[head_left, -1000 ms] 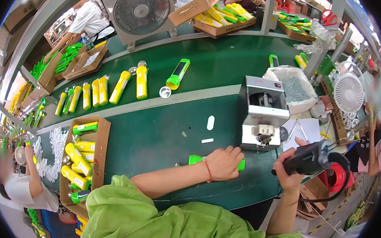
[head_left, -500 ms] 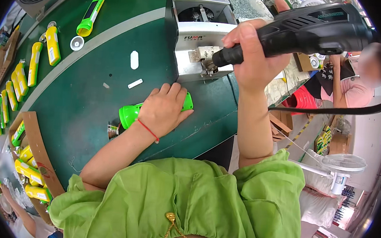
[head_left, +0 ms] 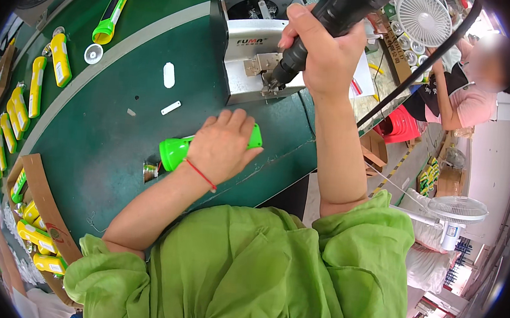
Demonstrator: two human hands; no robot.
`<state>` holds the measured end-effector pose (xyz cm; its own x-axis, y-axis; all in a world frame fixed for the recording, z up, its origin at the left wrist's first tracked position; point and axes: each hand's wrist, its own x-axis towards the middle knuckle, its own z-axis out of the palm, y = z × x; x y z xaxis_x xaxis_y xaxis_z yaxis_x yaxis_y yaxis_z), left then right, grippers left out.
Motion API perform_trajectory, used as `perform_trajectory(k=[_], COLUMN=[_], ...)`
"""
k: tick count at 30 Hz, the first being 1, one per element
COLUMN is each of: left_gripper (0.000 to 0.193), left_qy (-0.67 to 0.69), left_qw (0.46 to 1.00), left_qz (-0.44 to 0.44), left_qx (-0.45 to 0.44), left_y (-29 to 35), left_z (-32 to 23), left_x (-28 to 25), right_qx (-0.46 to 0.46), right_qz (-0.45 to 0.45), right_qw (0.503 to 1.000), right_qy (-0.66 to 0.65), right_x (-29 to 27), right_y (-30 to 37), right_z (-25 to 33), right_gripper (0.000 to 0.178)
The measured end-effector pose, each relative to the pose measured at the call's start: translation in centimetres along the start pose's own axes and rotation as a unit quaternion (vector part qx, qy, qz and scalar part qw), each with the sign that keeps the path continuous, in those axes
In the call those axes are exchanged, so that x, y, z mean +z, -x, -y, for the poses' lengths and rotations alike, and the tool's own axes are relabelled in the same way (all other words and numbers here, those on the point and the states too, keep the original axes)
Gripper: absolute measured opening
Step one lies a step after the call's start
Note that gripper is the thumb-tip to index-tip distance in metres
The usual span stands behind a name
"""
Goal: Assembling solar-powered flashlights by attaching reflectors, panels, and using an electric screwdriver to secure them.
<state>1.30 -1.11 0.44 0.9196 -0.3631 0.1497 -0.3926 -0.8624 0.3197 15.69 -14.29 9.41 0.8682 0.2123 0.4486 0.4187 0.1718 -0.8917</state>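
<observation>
My left hand (head_left: 219, 146) is closed over a bright green flashlight casing (head_left: 174, 151), which lies on the green tabletop. Its wide head sticks out to the left, and a small silver reflector piece (head_left: 150, 172) lies beside that head. In my right hand (head_left: 331, 61), the fingers wrap a black electric screwdriver (head_left: 351, 9). The tool tilts down, its nose at the metal outlet of a grey screw feeder (head_left: 250, 40); the bit's tip is too small to make out. Left of the feeder lie a white oval plate (head_left: 168, 75) and a white strip (head_left: 171, 107).
Yellow-green flashlights (head_left: 61, 60) line the left side, near a white round reflector (head_left: 93, 54). A cardboard box (head_left: 51, 204) of flashlights stands at lower left. A black cord (head_left: 418, 70) hangs at right. Another person (head_left: 471, 109) sits at far right, near a red stool (head_left: 402, 125).
My right hand has tipped the screwdriver more upright and shifted a little left, its nose staying at the feeder's outlet. My left hand stays on the casing. The whole view has shifted slightly.
</observation>
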Motion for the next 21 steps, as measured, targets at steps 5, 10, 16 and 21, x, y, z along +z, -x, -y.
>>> perform_trajectory(k=[5, 10, 16, 21], left_gripper=[0.053, 0.053, 0.044, 0.042], left_qy=[0.03, 0.065, 0.066, 0.068], left_qw=[0.999, 0.997, 0.997, 0.997], left_qz=[0.013, -0.014, -0.04, -0.038], left_qx=[-0.019, -0.037, -0.027, -0.027], left_y=[-0.3, -0.4, -0.3, -0.2], left_z=[-0.5, -0.1, -0.1, -0.2], left_x=[0.1, 0.4, 0.7, 0.9], right_qx=[-0.04, -0.056, -0.057, -0.079], right_qz=[-0.07, -0.042, -0.035, -0.034], right_qw=[0.995, 0.998, 0.998, 0.996], right_qy=[-0.058, 0.003, 0.007, 0.038], right_x=[1.2, 1.5, 1.7, 2.0], right_y=[4.5, 6.9, 7.9, 9.3], right_z=[1.2, 1.2, -0.1, -1.8], right_gripper=[0.038, 0.063, 0.063, 0.05])
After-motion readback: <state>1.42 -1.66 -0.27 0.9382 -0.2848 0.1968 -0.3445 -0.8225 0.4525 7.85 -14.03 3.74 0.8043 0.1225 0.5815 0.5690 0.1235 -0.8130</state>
